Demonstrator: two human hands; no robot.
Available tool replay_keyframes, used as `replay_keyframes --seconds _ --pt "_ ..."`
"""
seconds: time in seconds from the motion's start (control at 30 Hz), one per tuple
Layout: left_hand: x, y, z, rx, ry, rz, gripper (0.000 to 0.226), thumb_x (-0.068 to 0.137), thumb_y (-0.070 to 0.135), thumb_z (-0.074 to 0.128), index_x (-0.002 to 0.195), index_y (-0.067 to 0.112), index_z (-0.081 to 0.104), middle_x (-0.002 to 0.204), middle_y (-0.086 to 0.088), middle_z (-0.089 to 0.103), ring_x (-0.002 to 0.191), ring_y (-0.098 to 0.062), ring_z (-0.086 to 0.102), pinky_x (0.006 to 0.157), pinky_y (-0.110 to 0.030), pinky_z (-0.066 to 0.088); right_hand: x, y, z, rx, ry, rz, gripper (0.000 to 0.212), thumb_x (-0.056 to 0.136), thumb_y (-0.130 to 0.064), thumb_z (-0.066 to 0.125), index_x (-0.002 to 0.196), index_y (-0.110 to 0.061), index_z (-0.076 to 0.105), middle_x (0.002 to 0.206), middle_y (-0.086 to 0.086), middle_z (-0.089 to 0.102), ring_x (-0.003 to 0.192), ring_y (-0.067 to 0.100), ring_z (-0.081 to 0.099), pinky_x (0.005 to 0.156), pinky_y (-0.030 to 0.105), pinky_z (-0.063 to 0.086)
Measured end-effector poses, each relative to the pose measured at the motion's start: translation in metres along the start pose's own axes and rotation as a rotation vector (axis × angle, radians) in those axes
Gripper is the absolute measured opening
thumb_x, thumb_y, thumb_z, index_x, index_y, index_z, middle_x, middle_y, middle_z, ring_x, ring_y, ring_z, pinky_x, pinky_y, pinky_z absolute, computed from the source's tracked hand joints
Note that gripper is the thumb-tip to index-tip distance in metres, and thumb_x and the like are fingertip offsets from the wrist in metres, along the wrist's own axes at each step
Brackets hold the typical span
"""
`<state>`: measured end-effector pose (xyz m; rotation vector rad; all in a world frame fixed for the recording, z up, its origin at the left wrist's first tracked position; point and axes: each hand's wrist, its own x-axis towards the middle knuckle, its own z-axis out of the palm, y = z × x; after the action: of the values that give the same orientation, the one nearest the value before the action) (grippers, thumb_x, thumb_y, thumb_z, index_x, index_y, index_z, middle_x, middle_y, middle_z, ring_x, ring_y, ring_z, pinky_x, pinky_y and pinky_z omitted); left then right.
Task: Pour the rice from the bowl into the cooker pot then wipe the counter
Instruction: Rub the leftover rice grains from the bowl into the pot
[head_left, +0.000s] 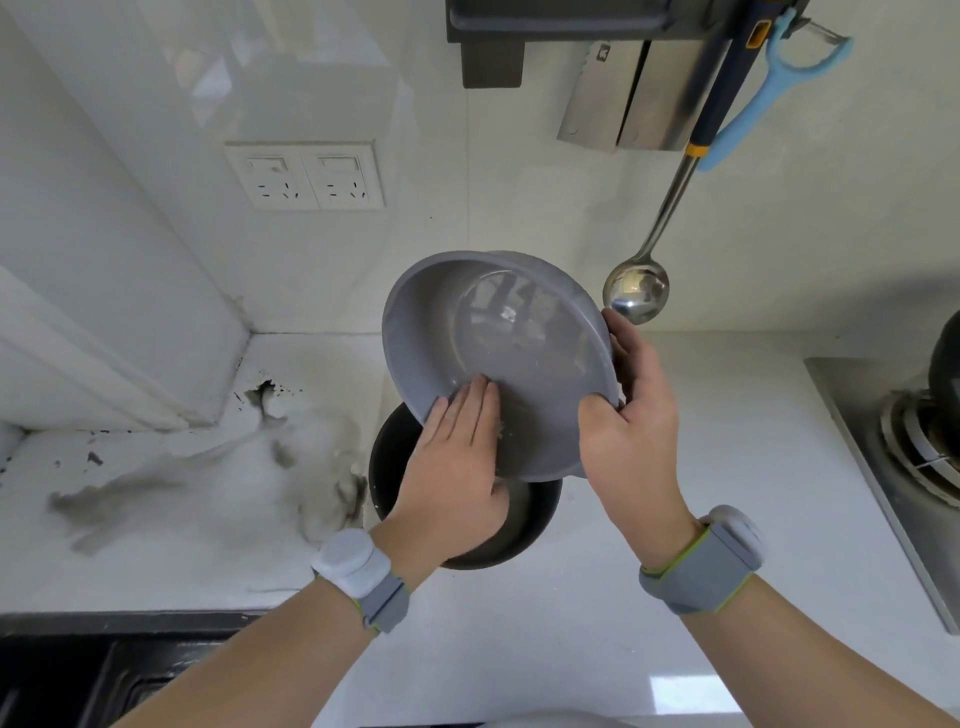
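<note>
You are looking down at a white counter (649, 597) with a dark cooker pot (540, 506) standing on it. Left of the pot lies a crumpled white and grey cloth (218, 467); further left and nearer you, a dark sink (93, 670) edge. Right of the pot, well apart, is a gas stove (914, 447). On the wall beyond the pot hang a steel ladle (636, 291), a blue peeler (763, 98) and cleavers (623, 98), with a double socket (306, 175) to their left. Directly above the pot you hold a grey bowl (540, 364), tilted steeply towards you. Your right hand (636, 410) grips its right rim, thumb inside, fingers behind. Your left hand (457, 462) lies flat inside the bowl, fingers straight against the wall. A few rice grains cling inside the bowl; the pot's contents are hidden.
</note>
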<state>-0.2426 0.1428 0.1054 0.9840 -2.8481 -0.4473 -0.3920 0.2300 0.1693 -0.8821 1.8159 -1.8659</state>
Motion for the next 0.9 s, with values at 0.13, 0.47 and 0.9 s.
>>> replay_keyframes --seconds 0.13,0.47,0.9 --pt "0.001 0.019 0.006 0.025 0.022 -0.050 0.088 0.085 0.021 0.042 0.163 0.000 0.008 0.173 -0.018 0.004 0.160 -0.031 0.006 0.130 -0.046 0.005 0.003 -0.010 0.006 0.078 0.028 -0.014 0.072 0.077 0.001 0.042 0.140 -0.031 0.058 0.134 -0.009 0.070 0.126 0.013 0.064 0.089 0.019 0.053" --pt "-0.008 0.013 0.007 -0.040 0.090 0.017 0.073 0.074 0.007 0.042 0.145 -0.007 0.051 0.140 -0.022 0.056 0.127 -0.044 0.055 0.115 -0.049 0.043 0.001 -0.007 0.013 0.042 0.013 -0.040 0.071 0.078 0.003 0.043 0.135 -0.036 0.060 0.127 -0.018 0.071 0.120 0.005 0.065 0.085 0.016 0.053" --pt "-0.006 -0.011 -0.009 0.003 0.037 0.170 0.075 0.071 0.020 0.042 0.143 0.000 0.052 0.140 -0.015 0.052 0.128 -0.036 0.050 0.114 -0.047 0.043 0.008 -0.010 0.015 -0.012 -0.033 -0.023 0.072 0.077 0.001 0.043 0.133 -0.040 0.060 0.120 -0.029 0.071 0.100 -0.008 0.068 0.077 0.011 0.053"
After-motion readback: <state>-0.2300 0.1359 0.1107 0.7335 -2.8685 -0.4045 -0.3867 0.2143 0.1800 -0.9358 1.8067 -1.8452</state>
